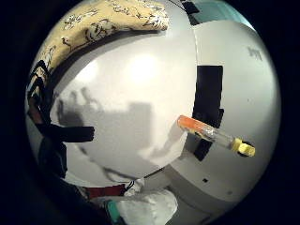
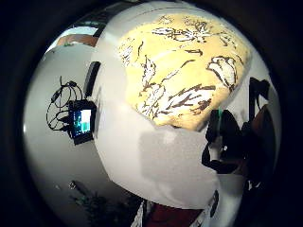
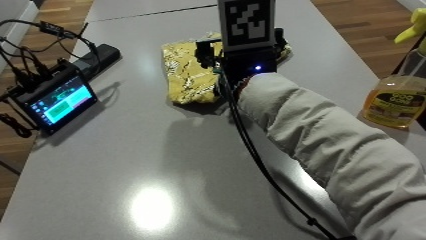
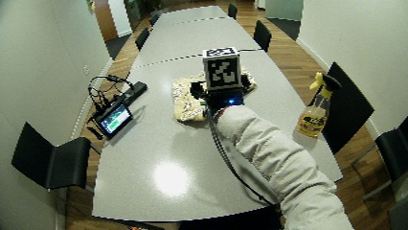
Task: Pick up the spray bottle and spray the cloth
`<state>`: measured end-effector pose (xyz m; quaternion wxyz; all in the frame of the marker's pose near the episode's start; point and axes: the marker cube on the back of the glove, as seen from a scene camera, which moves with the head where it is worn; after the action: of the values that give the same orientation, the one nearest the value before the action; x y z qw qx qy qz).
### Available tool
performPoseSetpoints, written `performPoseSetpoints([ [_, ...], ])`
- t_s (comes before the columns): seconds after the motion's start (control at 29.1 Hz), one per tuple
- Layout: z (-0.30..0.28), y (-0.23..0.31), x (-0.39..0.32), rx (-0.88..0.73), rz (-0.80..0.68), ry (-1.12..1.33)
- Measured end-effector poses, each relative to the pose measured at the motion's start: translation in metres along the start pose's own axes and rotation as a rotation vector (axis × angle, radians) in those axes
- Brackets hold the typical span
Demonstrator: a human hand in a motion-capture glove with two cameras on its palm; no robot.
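Well left of the gloved right hand [image 3: 229, 62]: small lit screen [image 3: 56, 97] on the grey table [image 3: 153, 165]. Directly under the hand, yellow floral cloth [image 3: 186, 75]; finger state impossible to tell, nothing seen held. Well off to its right, apart from it, upright spray bottle [image 3: 398, 97] of amber liquid.

A long grey conference table [image 4: 191, 28] ran down a room with a wooden floor [image 4: 300, 57], white walls [image 4: 38, 57] and black chairs [image 4: 48, 160] alongside.
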<state>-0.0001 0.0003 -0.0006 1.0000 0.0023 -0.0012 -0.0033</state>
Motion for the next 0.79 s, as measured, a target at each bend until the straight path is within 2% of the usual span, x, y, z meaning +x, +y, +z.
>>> performPoseSetpoints([
  [0.58,-0.004,0.005,-0.002,-0.001,-0.015,0.004],
  [0.79,-0.007,0.028,-0.004,-0.044,-0.067,-0.073],
])
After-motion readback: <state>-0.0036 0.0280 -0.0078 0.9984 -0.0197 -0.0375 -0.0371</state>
